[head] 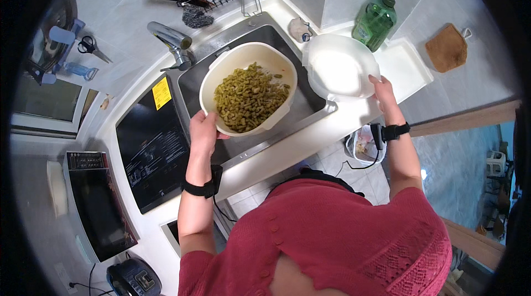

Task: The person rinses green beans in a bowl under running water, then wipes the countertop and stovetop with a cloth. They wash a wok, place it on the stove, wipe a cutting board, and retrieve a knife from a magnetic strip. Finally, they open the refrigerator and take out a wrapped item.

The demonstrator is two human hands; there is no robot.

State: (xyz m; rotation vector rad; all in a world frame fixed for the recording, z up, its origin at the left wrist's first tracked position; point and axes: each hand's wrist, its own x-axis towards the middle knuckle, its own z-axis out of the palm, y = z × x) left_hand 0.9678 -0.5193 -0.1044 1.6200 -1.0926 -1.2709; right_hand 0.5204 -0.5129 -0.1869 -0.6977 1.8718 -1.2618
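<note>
A cream plastic basin [269, 53] is over the stainless-steel sink, tilted a little. In it lies a heap of chopped green vegetables [251, 101], possibly cut long beans, with a few loose bits up the side. My left hand [204, 129] grips the basin's near left rim, thumb on top and fingertips underneath. Right of the sink, my right hand [382, 90] pinches the edge of a translucent white plastic bowl [338, 66]. That bowl overlaps the counter and the sink's right rim; whether it rests there or is lifted cannot be told.
A chrome faucet [176, 47] rises behind the sink [307, 88]. Left of it is a black cooktop [151, 151], then a microwave [99, 209]. A green soap pump bottle [375, 22] stands beyond the bowl. A lined trash bin [365, 146] sits below the counter's right end.
</note>
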